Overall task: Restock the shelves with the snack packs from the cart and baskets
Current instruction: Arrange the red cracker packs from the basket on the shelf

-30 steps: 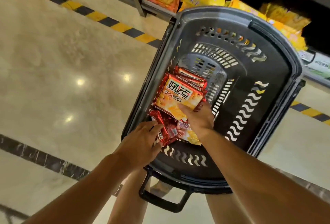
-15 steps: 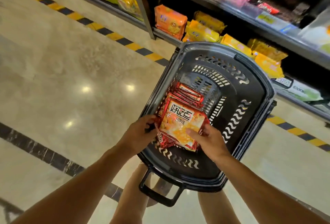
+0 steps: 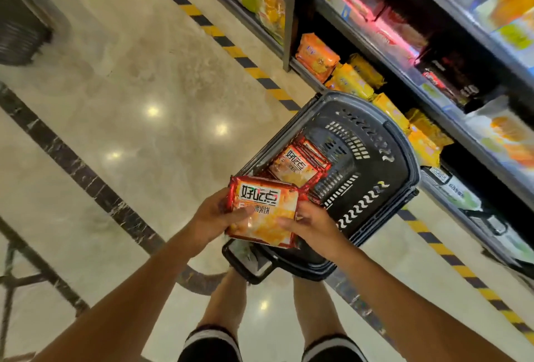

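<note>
Several shelves (image 3: 450, 52) of snack packs run down the right side, above a pale floor (image 3: 115, 101). Just beside them stands a dark basket (image 3: 387, 182) with red packs (image 3: 297, 166) lying inside. Over its near rim, both hands grip one red pack (image 3: 264, 210) — left hand (image 3: 213, 217) at its left edge, right hand (image 3: 310, 226) at its right edge.
</note>
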`<state>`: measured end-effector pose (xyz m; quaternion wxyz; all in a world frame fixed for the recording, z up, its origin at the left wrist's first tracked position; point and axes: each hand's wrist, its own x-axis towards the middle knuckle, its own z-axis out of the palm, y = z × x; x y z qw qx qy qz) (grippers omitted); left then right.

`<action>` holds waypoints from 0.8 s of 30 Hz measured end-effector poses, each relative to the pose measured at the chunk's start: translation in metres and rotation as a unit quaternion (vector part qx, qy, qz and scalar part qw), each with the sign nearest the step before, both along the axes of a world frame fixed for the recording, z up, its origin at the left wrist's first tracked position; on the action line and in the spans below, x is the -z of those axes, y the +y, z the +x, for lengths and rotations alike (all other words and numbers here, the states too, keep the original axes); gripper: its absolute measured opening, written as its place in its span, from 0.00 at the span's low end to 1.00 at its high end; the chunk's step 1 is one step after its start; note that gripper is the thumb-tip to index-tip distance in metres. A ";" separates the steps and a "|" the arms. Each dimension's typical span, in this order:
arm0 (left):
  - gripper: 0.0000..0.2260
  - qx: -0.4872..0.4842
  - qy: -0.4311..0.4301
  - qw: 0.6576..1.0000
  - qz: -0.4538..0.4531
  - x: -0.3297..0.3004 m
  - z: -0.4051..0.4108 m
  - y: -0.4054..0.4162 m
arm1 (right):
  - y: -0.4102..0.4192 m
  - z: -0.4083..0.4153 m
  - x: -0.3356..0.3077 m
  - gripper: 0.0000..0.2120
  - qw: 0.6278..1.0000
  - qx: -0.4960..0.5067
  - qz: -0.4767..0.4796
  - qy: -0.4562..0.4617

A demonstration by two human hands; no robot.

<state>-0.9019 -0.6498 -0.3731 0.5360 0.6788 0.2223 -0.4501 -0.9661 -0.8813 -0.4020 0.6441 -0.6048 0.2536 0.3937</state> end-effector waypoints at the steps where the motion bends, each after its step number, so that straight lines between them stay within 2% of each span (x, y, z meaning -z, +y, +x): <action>1: 0.18 -0.028 -0.004 1.000 0.011 0.002 -0.003 0.006 | 0.004 0.001 0.003 0.24 1.000 -0.002 -0.013 0.003; 4: 0.17 -0.106 -0.014 0.994 0.036 0.014 -0.007 0.029 | 0.015 0.004 0.018 0.23 0.998 -0.003 -0.063 0.015; 9: 0.18 -0.123 -0.046 0.989 0.060 0.043 -0.009 0.069 | 0.031 0.002 0.069 0.19 0.989 -0.001 -0.142 0.047; 13: 0.18 -0.111 -0.072 0.990 0.053 0.073 -0.008 0.089 | 0.057 0.002 0.127 0.29 0.981 -0.017 -0.180 0.072; 20: 0.19 -0.096 -0.100 0.989 0.051 0.120 -0.004 0.102 | 0.104 0.011 0.221 0.37 0.961 -0.043 -0.262 0.071; 24: 0.20 -0.089 -0.104 0.989 0.049 0.134 -0.001 0.100 | 0.116 0.017 0.241 0.29 0.948 -0.041 -0.305 0.076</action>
